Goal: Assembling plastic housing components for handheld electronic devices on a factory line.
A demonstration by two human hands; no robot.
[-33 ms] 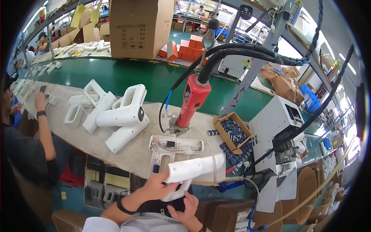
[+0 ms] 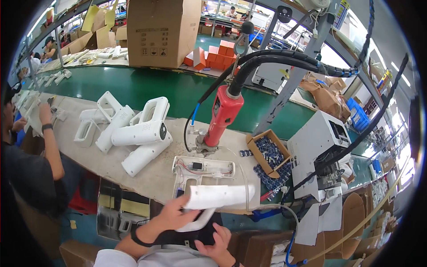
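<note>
A white handheld device housing, with a tube-shaped body and a looped handle, is held over the front of the bench by my left hand. My fingers wrap round its left end near the handle. Just below and to the right, my right hand has its fingers apart and holds nothing. Behind the held housing lies an opened white shell with thin red wires and small dark parts inside; the held piece hides some of it. A red power screwdriver hangs on a thick black cable beyond that shell.
Several white housings are piled at left on the bench. A small cardboard box of dark blue parts sits at right, beside a white machine. At far left a co-worker's arm reaches over the bench. A green belt runs behind.
The held housing has shifted slightly left and turned more level. My right hand's fingers now sit farther from its handle.
</note>
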